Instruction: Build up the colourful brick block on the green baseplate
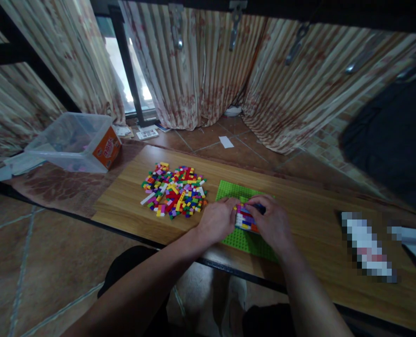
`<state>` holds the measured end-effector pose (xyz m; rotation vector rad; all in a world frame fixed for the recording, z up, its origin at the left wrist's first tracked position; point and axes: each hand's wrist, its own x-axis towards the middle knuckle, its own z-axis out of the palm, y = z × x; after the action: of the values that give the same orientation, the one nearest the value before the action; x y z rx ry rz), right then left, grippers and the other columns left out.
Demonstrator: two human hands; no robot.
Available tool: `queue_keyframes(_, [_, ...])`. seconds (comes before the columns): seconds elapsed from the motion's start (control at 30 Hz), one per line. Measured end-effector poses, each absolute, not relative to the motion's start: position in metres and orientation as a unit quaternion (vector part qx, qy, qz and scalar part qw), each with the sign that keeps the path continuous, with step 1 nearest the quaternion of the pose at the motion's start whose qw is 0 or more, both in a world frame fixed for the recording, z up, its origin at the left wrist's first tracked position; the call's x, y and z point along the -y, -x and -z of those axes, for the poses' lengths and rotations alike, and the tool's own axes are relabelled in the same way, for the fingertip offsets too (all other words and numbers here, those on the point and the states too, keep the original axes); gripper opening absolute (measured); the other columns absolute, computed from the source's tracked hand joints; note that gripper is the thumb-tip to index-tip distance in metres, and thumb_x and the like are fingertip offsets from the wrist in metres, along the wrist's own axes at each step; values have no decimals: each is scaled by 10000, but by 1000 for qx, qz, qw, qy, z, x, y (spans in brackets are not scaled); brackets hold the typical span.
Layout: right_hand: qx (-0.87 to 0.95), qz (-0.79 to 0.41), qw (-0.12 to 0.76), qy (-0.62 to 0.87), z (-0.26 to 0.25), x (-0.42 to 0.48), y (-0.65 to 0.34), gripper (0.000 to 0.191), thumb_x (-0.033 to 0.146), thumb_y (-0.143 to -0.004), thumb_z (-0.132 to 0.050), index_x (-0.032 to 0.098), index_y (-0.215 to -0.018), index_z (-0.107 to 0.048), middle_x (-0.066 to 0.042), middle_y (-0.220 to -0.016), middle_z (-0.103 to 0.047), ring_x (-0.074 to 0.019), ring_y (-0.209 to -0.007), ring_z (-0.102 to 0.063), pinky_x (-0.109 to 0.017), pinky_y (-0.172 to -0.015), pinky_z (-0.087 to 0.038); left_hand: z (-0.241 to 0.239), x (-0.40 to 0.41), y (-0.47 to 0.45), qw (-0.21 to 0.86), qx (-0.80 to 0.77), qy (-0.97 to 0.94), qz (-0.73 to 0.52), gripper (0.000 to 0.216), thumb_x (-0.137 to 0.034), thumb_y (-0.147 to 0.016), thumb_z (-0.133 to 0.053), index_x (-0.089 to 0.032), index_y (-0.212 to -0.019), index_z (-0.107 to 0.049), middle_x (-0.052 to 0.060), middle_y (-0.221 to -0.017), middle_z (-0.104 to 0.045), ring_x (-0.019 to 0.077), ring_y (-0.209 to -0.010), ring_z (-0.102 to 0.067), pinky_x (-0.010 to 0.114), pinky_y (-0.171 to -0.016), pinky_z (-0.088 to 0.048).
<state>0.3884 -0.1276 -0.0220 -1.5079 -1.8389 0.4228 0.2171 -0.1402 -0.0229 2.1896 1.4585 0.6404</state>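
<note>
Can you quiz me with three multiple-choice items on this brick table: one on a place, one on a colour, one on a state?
1. Where does the loose brick pile lie?
A. left of the baseplate
B. on the baseplate
C. inside the plastic bin

2. What colour is the baseplate?
A. blue
B. green
C. red

3. What are the two hands doing?
A. resting apart on bare wood
B. reaching into the bin
C. both on the small brick build

Answers: 1 A, the pile sits on the wooden tabletop left of the plate. 2 B, the plate is bright green. 3 C, the left hand and right hand close on the small brick build over the plate.
</note>
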Motion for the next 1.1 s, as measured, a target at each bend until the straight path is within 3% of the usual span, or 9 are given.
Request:
queue_keyframes(0.5, [740, -115, 332, 574, 18, 132, -385, 192, 272, -851, -507, 227, -738, -656, -65, -828, -668, -241, -846, -592, -390, -801, -446, 26, 135, -216, 272, -514, -748, -320, 295, -163, -917, -439, -169, -1099, -671, 81, -1033, -727, 201, -951, -692, 321, -879, -538])
queue_keyframes(0.7, [698, -156, 355, 602, 16, 130, -391, 213, 362, -853, -539, 215, -820, -691, -64, -887, -705, -232, -864, -633, -383, -827, -462, 31, 127, -217, 326, -531, -694, -361, 213, -134, -876, -503, -159, -991, -680, 44, -882, -737, 163, -793, -692, 260, -740, -535])
queue_keyframes(0.83, [678, -153, 364, 620, 14, 129, -394, 259, 385, -859, -528, 196, -832, -704, -71, -869, -714, -233, -841, -645, -378, -808, -470, 31, 126, -219, 298, -530, -718, -338, 174, -176, -890, -525, -186, -971, -678, 27, -869, -735, 164, -781, -688, 258, -725, -519])
queue_keyframes(1.1, [665, -165, 372, 626, 11, 130, -390, 283, 406, -866, -517, 201, -822, -707, -73, -870, -723, -232, -849, -657, -371, -809, -482, 28, 121, -223, 252, -506, -745, -354, 184, -166, -887, -556, -198, -958, -723, 32, -936, -743, 159, -863, -679, 272, -838, -517])
